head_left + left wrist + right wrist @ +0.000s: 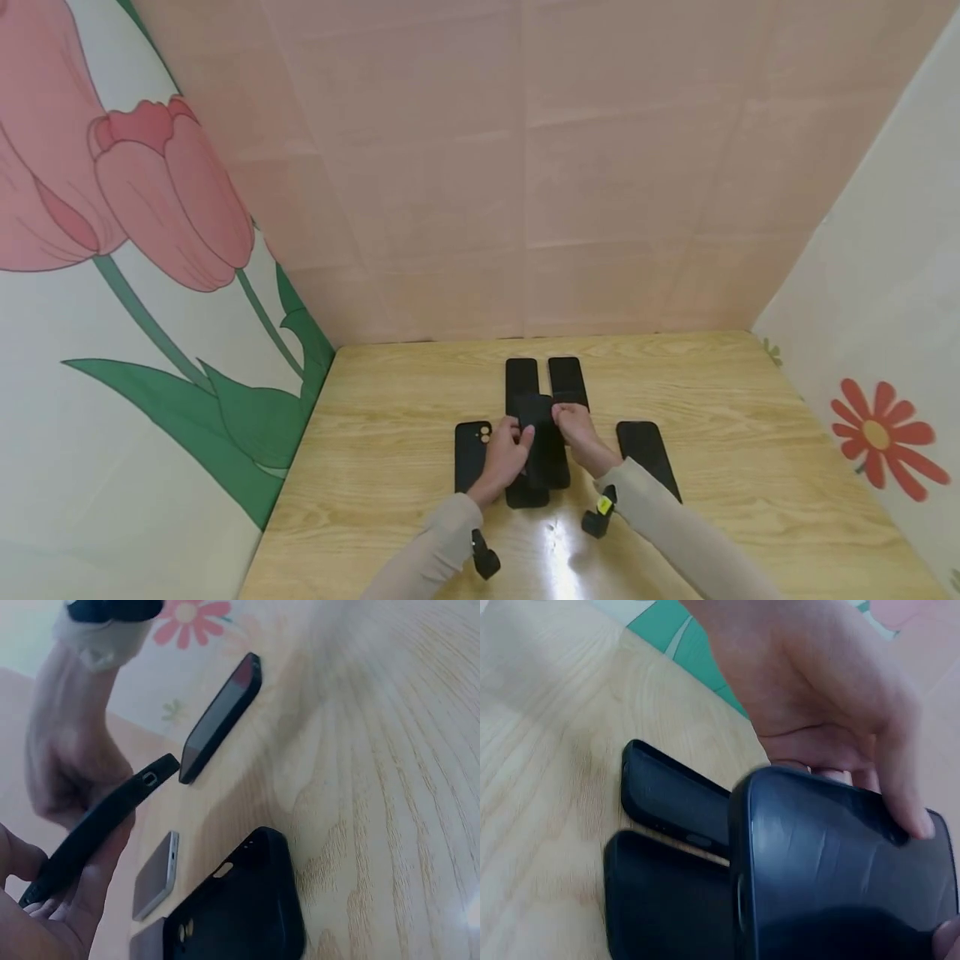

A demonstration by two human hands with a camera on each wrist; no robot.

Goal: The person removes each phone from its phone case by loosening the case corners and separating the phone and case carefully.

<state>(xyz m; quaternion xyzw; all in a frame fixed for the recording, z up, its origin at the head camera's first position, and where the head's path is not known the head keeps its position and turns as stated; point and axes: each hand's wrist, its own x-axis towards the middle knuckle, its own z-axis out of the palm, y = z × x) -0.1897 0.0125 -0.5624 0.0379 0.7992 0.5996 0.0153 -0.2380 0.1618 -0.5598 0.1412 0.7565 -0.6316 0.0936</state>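
My left hand (504,457) holds a phone in a black case (547,454) by its left side, glossy screen facing me, with the thumb across the screen. My right hand (583,435) pinches the same phone near its upper right corner. In the right wrist view the case's dark rim runs around the screen (817,855), and only a bit of the right hand (946,941) shows. The phone is tilted and raised above the table. Under it lies an empty-looking black phone case (240,907), partly hidden in the head view.
To the left lies another black case (470,454) with camera holes. Two dark phones (522,375) (567,377) lie at the back. A dark cased phone (648,454) rests on the right. The wooden table (390,433) meets patterned walls on either side.
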